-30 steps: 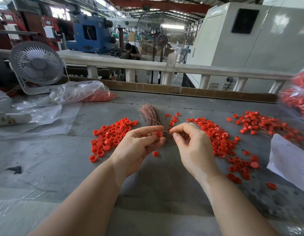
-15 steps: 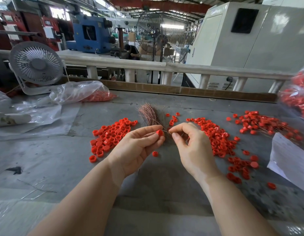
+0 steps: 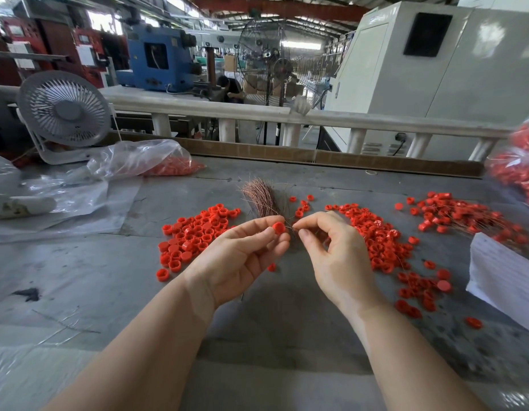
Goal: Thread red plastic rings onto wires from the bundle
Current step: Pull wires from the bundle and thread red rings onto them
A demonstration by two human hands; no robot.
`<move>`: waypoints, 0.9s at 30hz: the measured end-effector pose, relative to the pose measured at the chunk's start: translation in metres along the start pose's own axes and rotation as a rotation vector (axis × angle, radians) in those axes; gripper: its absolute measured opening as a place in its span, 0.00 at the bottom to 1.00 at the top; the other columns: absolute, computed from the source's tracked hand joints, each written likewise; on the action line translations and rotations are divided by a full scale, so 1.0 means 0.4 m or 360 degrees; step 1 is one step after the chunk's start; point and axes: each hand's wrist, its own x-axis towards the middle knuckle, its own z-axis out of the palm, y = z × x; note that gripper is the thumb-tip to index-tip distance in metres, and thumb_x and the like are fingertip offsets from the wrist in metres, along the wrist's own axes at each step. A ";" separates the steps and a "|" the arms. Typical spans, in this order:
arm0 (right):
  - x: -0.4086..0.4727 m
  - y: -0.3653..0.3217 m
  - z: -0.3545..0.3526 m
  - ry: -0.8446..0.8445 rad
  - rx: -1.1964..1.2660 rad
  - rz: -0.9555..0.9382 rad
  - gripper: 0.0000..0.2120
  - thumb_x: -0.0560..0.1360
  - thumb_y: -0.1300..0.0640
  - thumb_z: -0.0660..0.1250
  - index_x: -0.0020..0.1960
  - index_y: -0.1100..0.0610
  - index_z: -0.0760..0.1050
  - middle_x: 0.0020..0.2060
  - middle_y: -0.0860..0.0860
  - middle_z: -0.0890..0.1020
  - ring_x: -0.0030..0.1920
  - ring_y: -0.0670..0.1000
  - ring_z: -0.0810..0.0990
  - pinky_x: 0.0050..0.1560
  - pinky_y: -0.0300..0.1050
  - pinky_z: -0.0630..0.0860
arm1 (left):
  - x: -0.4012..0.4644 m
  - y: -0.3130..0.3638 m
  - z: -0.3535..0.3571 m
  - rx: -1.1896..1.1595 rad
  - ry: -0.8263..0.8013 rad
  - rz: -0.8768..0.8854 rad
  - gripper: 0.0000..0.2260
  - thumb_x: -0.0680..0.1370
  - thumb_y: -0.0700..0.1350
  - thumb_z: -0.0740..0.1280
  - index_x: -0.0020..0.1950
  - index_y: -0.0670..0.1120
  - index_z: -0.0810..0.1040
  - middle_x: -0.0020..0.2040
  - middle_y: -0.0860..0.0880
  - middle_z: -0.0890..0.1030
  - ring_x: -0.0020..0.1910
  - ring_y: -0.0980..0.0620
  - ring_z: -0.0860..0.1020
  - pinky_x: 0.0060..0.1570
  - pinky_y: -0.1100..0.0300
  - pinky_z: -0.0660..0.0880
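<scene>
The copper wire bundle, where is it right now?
Head view, centre: the copper wire bundle lies on the table just beyond the left hand, between two red ring piles.

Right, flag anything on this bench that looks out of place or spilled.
One small red plastic ring lies alone on the grey table between the hands, apart from the left pile of red rings; it looks dropped. Nothing else stands out.

The grey table (image 3: 79,262) has bare surface in front of the left pile of red rings (image 3: 195,235) and near the front edge. The wire bundle (image 3: 261,200) lies between this pile and the right pile (image 3: 378,241), and white paper (image 3: 506,277) blocks the right side.
</scene>
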 end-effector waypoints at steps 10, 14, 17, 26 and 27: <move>0.001 0.002 0.001 0.0041 0.0006 -0.0054 0.08 0.73 0.66 0.67 0.42 0.54 0.79 0.37 0.41 0.75 0.39 0.41 0.73 0.41 0.31 0.68 | 0.002 0.000 -0.003 -0.0036 0.0037 0.0012 0.11 0.67 0.34 0.64 0.47 0.39 0.79 0.36 0.44 0.81 0.35 0.52 0.82 0.38 0.63 0.80; 0.001 0.003 0.000 0.0040 -0.0004 -0.0072 0.08 0.73 0.66 0.67 0.42 0.55 0.80 0.37 0.41 0.75 0.39 0.41 0.73 0.41 0.31 0.68 | 0.005 0.000 -0.005 -0.0053 0.0051 0.0020 0.12 0.67 0.34 0.64 0.49 0.39 0.78 0.37 0.44 0.82 0.35 0.53 0.82 0.39 0.63 0.80; 0.002 0.004 0.001 0.0045 0.0003 -0.0071 0.08 0.72 0.67 0.67 0.42 0.55 0.80 0.37 0.42 0.75 0.39 0.41 0.73 0.41 0.32 0.68 | 0.007 0.000 -0.007 -0.0078 0.0062 0.0023 0.11 0.66 0.34 0.65 0.48 0.39 0.78 0.37 0.44 0.82 0.35 0.53 0.82 0.37 0.63 0.80; 0.003 0.001 0.000 0.0044 0.0036 -0.0089 0.07 0.72 0.67 0.68 0.42 0.56 0.81 0.37 0.44 0.77 0.39 0.41 0.74 0.41 0.29 0.67 | 0.003 0.001 -0.004 -0.0074 0.0052 0.0019 0.11 0.67 0.34 0.64 0.48 0.38 0.78 0.37 0.44 0.82 0.34 0.54 0.82 0.37 0.64 0.80; 0.003 0.000 0.000 0.0040 0.0047 -0.0098 0.07 0.72 0.67 0.68 0.42 0.57 0.81 0.37 0.44 0.77 0.40 0.40 0.74 0.41 0.28 0.66 | 0.002 0.000 -0.004 -0.0068 0.0051 0.0019 0.11 0.67 0.34 0.64 0.47 0.38 0.79 0.37 0.44 0.82 0.34 0.54 0.82 0.37 0.64 0.80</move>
